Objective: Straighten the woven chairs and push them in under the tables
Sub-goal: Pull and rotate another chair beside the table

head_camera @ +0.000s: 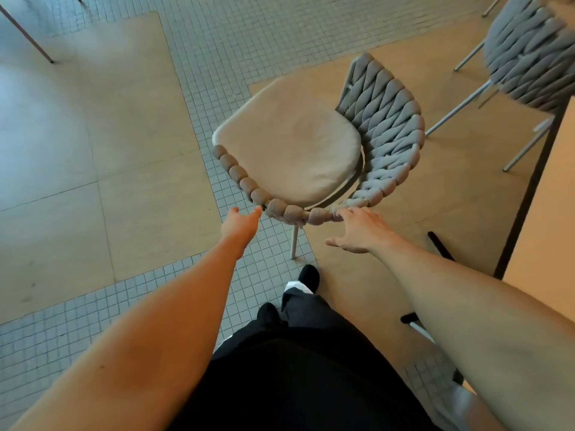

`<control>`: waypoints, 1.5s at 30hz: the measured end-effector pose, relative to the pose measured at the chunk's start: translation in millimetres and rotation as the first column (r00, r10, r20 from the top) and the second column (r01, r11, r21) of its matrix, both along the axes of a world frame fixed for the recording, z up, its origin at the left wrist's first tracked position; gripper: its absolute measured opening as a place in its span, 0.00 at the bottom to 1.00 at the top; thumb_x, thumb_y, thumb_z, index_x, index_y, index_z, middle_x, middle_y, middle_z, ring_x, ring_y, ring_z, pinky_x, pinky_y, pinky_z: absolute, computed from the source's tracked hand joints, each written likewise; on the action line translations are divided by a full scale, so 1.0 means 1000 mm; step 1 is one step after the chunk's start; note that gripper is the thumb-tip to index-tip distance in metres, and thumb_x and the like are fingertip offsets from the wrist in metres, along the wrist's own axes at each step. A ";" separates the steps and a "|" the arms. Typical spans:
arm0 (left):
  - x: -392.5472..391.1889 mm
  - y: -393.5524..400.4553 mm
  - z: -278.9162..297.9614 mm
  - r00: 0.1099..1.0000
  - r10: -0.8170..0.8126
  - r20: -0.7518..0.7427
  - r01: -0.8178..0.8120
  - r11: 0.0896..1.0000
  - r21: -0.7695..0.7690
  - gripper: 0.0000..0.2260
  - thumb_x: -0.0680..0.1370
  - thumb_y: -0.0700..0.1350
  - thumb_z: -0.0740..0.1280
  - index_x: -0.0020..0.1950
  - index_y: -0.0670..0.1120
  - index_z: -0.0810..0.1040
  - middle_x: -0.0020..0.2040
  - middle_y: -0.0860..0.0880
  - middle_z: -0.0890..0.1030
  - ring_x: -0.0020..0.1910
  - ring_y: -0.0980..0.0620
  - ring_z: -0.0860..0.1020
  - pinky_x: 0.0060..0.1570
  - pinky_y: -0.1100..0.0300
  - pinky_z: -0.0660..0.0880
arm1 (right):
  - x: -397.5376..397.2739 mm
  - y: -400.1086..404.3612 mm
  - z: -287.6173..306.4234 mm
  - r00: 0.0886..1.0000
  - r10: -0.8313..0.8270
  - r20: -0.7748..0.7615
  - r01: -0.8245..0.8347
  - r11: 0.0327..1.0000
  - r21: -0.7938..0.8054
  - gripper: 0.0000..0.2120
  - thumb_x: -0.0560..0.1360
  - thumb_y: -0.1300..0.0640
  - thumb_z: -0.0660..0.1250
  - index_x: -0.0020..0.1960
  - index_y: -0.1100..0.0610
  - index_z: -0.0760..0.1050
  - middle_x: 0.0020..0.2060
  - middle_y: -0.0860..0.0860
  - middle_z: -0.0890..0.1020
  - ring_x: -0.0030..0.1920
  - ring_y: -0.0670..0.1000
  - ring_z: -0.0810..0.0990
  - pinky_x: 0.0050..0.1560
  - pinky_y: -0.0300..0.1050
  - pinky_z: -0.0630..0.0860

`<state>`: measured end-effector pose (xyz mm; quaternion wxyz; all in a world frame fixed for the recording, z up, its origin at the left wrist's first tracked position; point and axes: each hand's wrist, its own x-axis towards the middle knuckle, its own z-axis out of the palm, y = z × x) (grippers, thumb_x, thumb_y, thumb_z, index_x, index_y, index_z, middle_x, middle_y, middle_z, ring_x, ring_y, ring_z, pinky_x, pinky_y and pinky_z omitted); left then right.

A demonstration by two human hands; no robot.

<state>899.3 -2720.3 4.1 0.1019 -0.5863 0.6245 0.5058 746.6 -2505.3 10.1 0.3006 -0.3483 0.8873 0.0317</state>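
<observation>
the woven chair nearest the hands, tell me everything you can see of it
The woven chair has a smooth beige seat cushion and a curved back of thick grey braided straps. The seat's front rim is wrapped in brownish woven cord. A pale metal leg shows beneath. It stands on the floor where tan slabs meet small grey tiles, turned with its back toward the table edge at right. The left hand and right hand reach its near rim, fingertips touching or nearly so, no grip closed.
</observation>
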 end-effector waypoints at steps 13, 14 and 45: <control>-0.087 -0.040 -0.039 0.828 0.561 0.011 -0.535 0.783 0.318 0.27 0.82 0.57 0.62 0.77 0.47 0.62 0.75 0.43 0.68 0.68 0.36 0.72 0.63 0.35 0.74 | -0.092 -0.007 -0.050 0.985 0.167 0.035 -0.170 0.969 0.181 0.38 0.71 0.29 0.66 0.74 0.49 0.67 0.69 0.51 0.75 0.71 0.56 0.69 0.69 0.59 0.65; -0.092 -0.043 -0.042 0.816 0.578 0.022 -0.553 0.767 0.325 0.26 0.82 0.57 0.61 0.77 0.48 0.62 0.75 0.43 0.67 0.69 0.36 0.71 0.64 0.34 0.72 | -0.097 -0.010 -0.053 0.983 0.181 0.038 -0.185 0.962 0.201 0.39 0.71 0.28 0.66 0.74 0.50 0.67 0.69 0.51 0.74 0.71 0.56 0.69 0.70 0.60 0.64; -0.169 -0.232 -0.069 0.954 0.261 -0.146 -0.269 0.963 -0.033 0.19 0.80 0.39 0.64 0.70 0.52 0.74 0.55 0.53 0.77 0.52 0.49 0.76 0.52 0.55 0.76 | 0.014 -0.187 -0.072 0.993 -0.060 0.102 0.045 0.989 0.140 0.32 0.77 0.30 0.63 0.66 0.56 0.72 0.59 0.57 0.81 0.62 0.61 0.77 0.59 0.57 0.73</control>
